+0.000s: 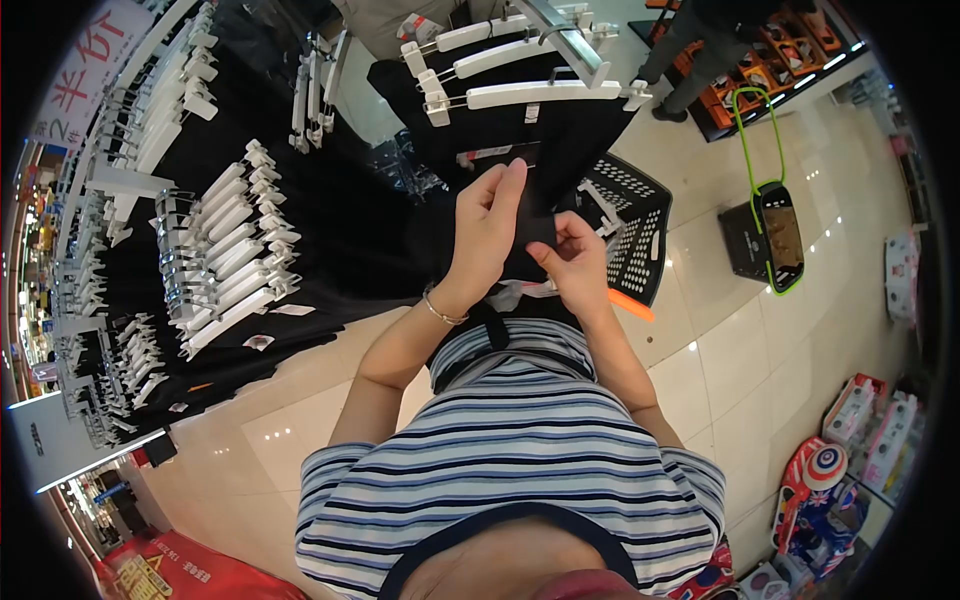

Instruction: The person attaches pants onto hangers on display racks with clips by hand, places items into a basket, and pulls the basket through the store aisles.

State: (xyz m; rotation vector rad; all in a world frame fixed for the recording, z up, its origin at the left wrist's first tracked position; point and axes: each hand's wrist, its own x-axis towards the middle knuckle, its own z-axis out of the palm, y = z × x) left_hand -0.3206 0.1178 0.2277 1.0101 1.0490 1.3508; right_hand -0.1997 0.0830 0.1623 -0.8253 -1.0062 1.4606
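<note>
In front of my waist, both hands are at a piece of black cloth (536,238). My left hand (485,222), with a bracelet at the wrist, is closed at its left side, thumb and fingers together. Opposite it, my right hand (578,262) pinches the cloth's right edge between thumb and curled fingers. Just beyond, black trousers hang from white clip hangers (545,95) on a metal rack arm (565,45). A label (490,153) shows on the hanging cloth. Below my hands lies a greyish-white strip (520,292), partly hidden.
Racks of black garments on white hangers (235,240) fill the left. A black perforated basket (640,225) holding hangers stands close on the right. Farther right is a black basket with a green handle (765,235) on the tiled floor. A person's legs (690,70) stand beyond it.
</note>
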